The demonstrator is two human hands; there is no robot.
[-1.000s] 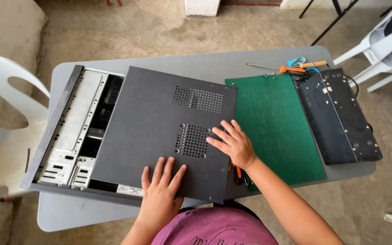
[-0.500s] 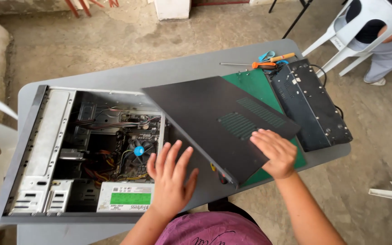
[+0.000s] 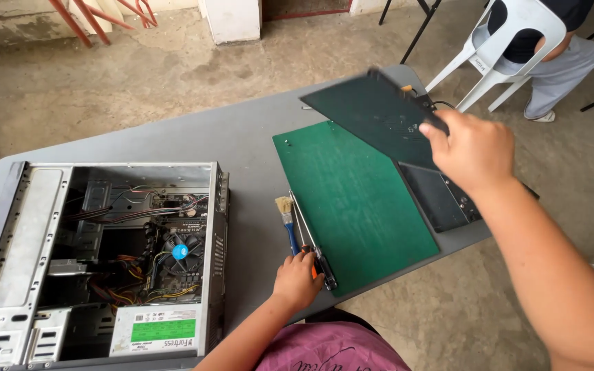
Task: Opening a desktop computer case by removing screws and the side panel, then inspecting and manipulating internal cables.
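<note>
From my feed, the long grey table (image 3: 242,148) crosses the frame from lower left to right of centre, on a stained concrete floor (image 3: 139,75). On its left end, in the lower left of the frame, lies the opened grey metal computer case (image 3: 97,261), its cables, fan and power supply exposed. Right of centre a flat dark green cutting mat (image 3: 359,206) lies on the table. Above the mat's upper right part, the dark flat metal side panel (image 3: 379,117) is tilted in the air, clear of the table, and my right hand (image 3: 472,151) at upper right grips its far edge with the fingers (image 3: 434,137) closed over it. Under that panel, at the table's right edge, lies another black flat piece (image 3: 441,199). At upper right a white plastic chair (image 3: 510,48) carries a seated person in grey trousers (image 3: 558,69). My left hand (image 3: 297,278) sits at lower centre, its fingers curled on the tools at the mat's left edge; I cannot tell whether they grip. Just beside it lies a small blue-handled brush (image 3: 287,220).
</note>
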